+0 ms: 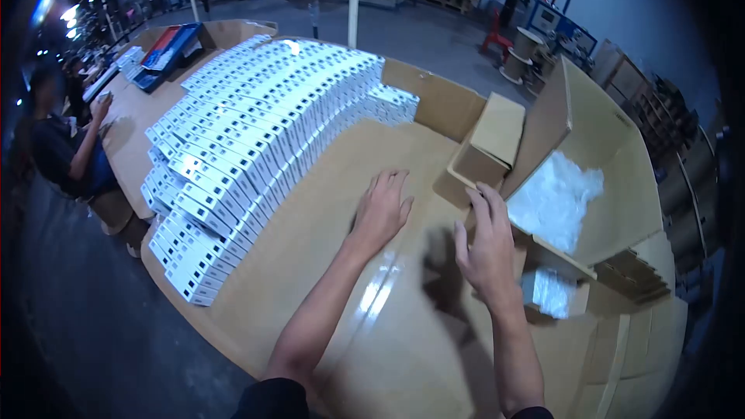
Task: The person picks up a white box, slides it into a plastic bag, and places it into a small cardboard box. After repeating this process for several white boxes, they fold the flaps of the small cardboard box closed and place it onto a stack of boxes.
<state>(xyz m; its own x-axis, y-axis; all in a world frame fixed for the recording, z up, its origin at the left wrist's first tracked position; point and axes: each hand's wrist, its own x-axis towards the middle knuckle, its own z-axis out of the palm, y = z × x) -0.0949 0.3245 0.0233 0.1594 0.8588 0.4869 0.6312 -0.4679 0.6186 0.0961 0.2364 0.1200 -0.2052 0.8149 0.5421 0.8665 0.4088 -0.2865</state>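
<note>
boxes (248,116), white and slim, are lying in close rows left of both hands, seemingly to save room while staying reachable. a brown carton (498,128) is sitting just beyond the right hand (490,256), whose bent fingers are spreading near its edge, holding nothing visible; whether they are touching is unclear. the left hand (380,209) is pointing forward, palm down, loosely open and empty, forearm slanting inward.
</note>
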